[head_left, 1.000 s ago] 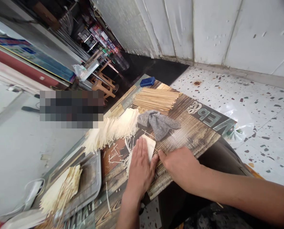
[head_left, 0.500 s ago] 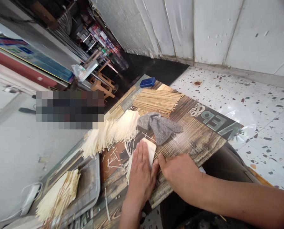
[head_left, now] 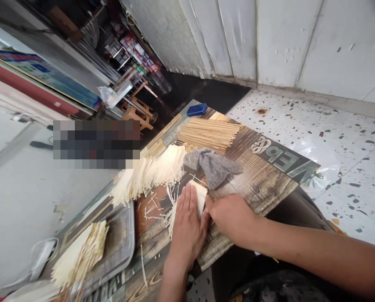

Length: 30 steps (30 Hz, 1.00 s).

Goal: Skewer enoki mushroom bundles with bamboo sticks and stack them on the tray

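My left hand (head_left: 187, 222) lies flat, fingers stretched and together, pressing down on a pale cream slab (head_left: 200, 193) on a wood-patterned board (head_left: 263, 180). My right hand (head_left: 229, 218) sits just right of it, knuckles up, thumb touching the slab's near edge; its fingers curl under and what they hold is hidden. Thin pale cut strips (head_left: 171, 209) lie to the left of the slab. A grey cloth (head_left: 214, 165) lies just beyond the slab.
A heap of pale strips (head_left: 149, 172) and a bundle of thin tan sticks (head_left: 209, 134) lie farther up the board. A blue box (head_left: 196, 110) sits at its far end. A grey tray (head_left: 118, 239) holds another pile of strips (head_left: 80, 251). Speckled floor lies right.
Both hands stay on the slab; my right hand has slid slightly left and up toward the left hand. The view shifted a little.
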Each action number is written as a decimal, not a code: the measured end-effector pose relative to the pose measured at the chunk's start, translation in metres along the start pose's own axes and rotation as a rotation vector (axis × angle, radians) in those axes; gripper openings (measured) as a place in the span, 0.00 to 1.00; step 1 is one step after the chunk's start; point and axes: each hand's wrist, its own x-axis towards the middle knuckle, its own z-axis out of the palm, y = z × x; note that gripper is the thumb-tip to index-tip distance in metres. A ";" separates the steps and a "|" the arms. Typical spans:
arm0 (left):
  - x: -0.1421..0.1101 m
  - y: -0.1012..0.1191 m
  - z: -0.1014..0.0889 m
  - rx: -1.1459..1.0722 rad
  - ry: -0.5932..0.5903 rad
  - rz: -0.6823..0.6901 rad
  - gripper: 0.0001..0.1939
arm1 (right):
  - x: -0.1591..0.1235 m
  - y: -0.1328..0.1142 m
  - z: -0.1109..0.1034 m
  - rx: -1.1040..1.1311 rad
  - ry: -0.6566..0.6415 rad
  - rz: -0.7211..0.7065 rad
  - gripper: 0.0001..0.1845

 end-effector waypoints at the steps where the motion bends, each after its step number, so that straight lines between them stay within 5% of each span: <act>1: 0.000 0.001 0.000 -0.002 0.008 -0.006 0.32 | -0.002 0.000 -0.002 0.007 -0.009 0.014 0.13; 11: -0.003 0.004 -0.003 0.060 0.106 -0.042 0.36 | -0.022 0.003 -0.006 0.030 -0.077 0.079 0.15; 25: 0.004 -0.004 -0.008 -0.043 0.020 -0.064 0.31 | -0.013 0.004 0.008 -0.160 -0.023 -0.064 0.28; 30: 0.007 -0.004 -0.003 -0.058 0.052 -0.080 0.32 | -0.002 0.002 0.005 -0.142 -0.001 -0.020 0.23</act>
